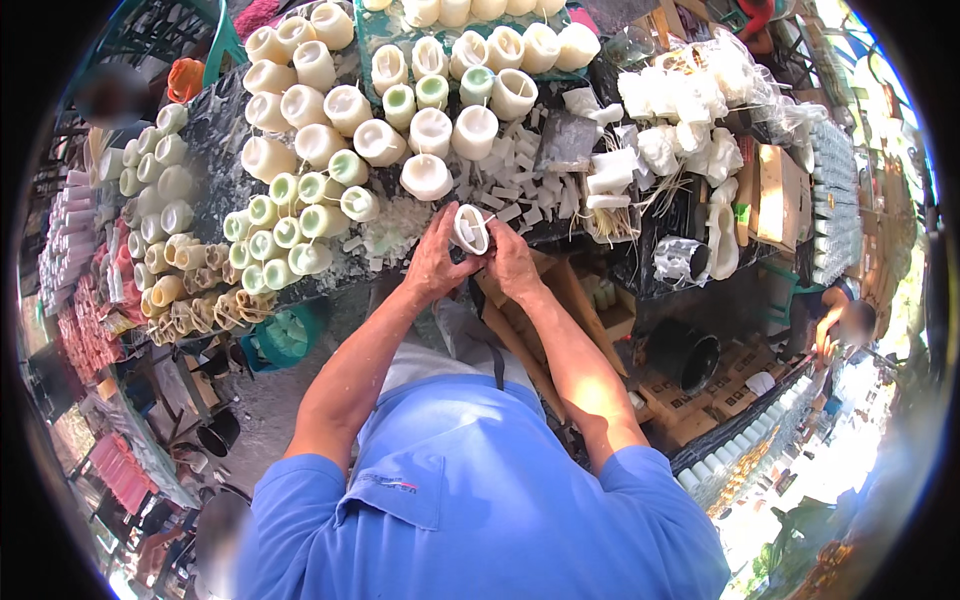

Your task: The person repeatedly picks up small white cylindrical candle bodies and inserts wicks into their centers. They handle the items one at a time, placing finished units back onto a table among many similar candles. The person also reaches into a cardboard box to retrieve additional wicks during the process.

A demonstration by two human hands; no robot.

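Between both hands, just off the table's near edge, is a white hollow wax candle [471,231] with its opening tilted toward me and a small white piece inside. My left hand [435,260] grips it from the left, and my right hand [512,264] has its fingers closed on the right side. Directly beyond stands another cream candle [427,177]. White wax offcuts [515,165] lie scattered beside it. Rows of cream and pale green candles [301,104] with wicks fill the table to the left.
A green tray [372,60] under more candles sits at the back. On the right are bagged white pieces [690,95], bundled wicks [610,222], a wooden box [780,195] and a roll of tape [680,260]. Below the table are cardboard boxes [610,300] and a black bucket [690,358]. Another person [835,305] is at the far right.
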